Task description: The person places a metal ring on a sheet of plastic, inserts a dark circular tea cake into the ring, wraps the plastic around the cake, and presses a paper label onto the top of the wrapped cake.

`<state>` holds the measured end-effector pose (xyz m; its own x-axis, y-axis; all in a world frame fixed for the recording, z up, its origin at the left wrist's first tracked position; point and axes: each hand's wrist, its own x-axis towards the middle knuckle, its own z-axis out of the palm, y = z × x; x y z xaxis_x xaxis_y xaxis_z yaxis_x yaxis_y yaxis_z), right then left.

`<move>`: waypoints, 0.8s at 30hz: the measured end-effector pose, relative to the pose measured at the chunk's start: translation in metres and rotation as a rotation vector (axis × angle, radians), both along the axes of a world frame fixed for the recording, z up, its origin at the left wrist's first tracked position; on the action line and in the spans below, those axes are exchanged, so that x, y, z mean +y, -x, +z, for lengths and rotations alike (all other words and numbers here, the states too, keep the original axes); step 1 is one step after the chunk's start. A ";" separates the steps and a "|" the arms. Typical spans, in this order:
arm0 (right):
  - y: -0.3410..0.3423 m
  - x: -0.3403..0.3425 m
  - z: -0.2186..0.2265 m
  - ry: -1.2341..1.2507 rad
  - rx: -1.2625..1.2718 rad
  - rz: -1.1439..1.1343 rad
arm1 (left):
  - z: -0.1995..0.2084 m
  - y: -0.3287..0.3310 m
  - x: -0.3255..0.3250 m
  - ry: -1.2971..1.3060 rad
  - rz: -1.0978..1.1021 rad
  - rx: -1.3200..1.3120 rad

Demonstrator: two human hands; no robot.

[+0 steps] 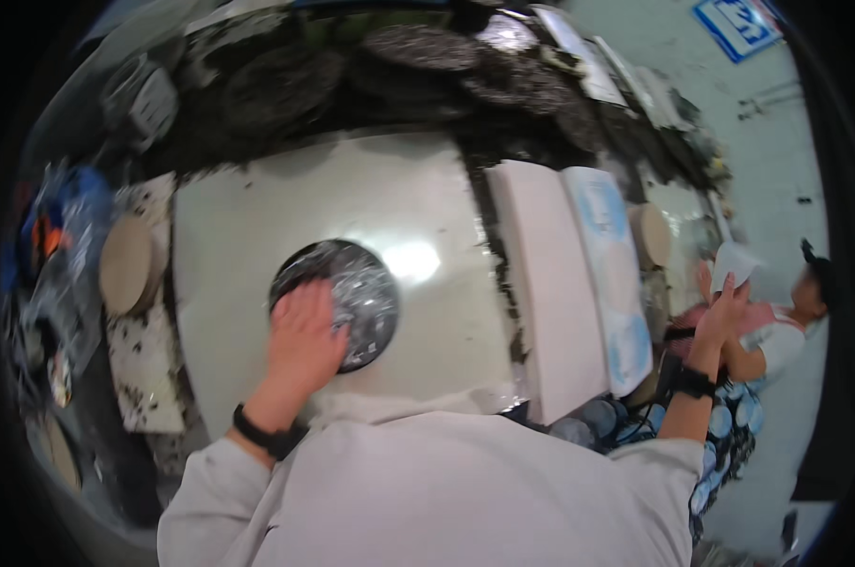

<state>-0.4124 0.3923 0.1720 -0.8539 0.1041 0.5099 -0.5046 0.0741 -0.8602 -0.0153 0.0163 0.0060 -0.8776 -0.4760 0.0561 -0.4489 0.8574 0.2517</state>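
Observation:
My left hand (305, 331) lies flat with its fingers stretched out on a black round disc (361, 302). Shiny, wrinkled clear film covers the disc, which rests on a pale glossy board (333, 189). Far to the right, my right hand (725, 310) is raised at the end of an outstretched arm. Its fingers are against a white sheet-like piece (737, 262) and seem to grip it; blur hides the details. Each wrist wears a black band.
Right of the board lie a long white block (550, 293) and a white-and-blue package (612, 283). A tan round disc (128, 265) stands at the left. Dark film-wrapped discs (423, 47) are piled along the back. Another person (782, 331) in a black cap is close to my right hand.

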 end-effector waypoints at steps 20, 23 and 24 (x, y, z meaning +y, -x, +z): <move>-0.261 -0.312 -0.152 -1.102 0.259 1.187 | -0.008 -0.011 -0.004 -0.618 0.169 0.345; -0.265 -0.320 -0.161 -1.215 0.324 1.082 | -0.001 -0.010 -0.010 -0.589 0.116 0.290; -0.267 -0.320 -0.161 -1.234 0.316 1.104 | 0.004 -0.015 -0.012 -0.575 0.053 0.258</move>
<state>-0.1456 0.0724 0.0105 -0.0962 -0.9951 -0.0219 -0.9004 0.0964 -0.4242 -0.0006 0.0045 0.0100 -0.8446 -0.5352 -0.0151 -0.3503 0.5310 0.7716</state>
